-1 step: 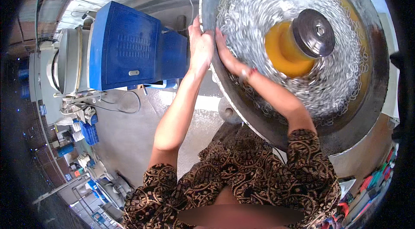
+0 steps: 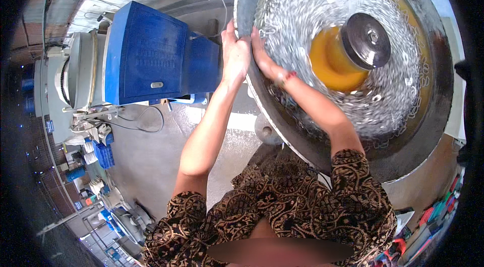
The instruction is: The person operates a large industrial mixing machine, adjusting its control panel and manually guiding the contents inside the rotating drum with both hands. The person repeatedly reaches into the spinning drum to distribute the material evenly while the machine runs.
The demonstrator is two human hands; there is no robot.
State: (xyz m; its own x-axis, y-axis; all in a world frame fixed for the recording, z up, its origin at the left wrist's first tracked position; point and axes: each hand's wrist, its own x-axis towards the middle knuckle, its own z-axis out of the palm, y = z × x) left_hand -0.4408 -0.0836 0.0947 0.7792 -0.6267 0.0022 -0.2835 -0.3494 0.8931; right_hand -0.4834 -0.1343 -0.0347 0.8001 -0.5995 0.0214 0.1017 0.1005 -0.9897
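head view: hands at a big round tub
tub [image 2: 428, 131]: upper right, grey metal, tilted toward the body, full of small silvery parts [image 2: 312, 5]
hub [image 2: 335, 60]: orange cone at centre, dark metal cap [image 2: 367, 40] on top
left hand [image 2: 235, 51]: gripping the rim from outside
right hand [image 2: 262, 55]: flat against the inner wall, just beside the left
blue machine [image 2: 146, 55]: left of the tub
floor [image 2: 151, 166]: grey, below
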